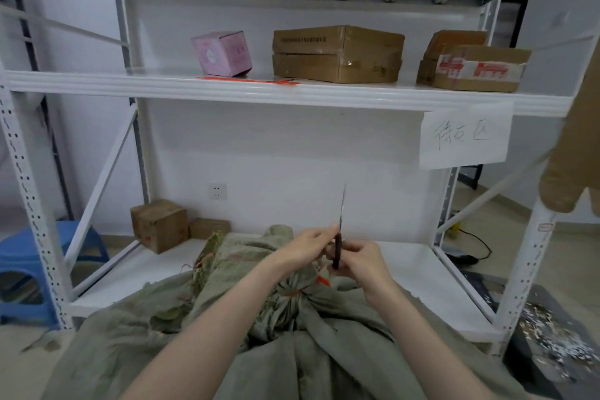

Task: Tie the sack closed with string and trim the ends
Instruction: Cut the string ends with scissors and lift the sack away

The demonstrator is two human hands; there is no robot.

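Observation:
A grey-green woven sack lies over the front of the low shelf, its neck bunched and bound with orange string. A short orange string end sticks out beside the knot. Just above the neck, my right hand grips the dark handles of a pair of scissors, whose blades point straight up. My left hand meets the scissors from the left, its fingertips at the top of the handles. Whether it pinches the string or the scissors I cannot tell.
White metal shelving surrounds the work. A pink box and brown cartons sit on the upper shelf, orange string lying at its edge. A small carton stands back left below. A blue stool is left.

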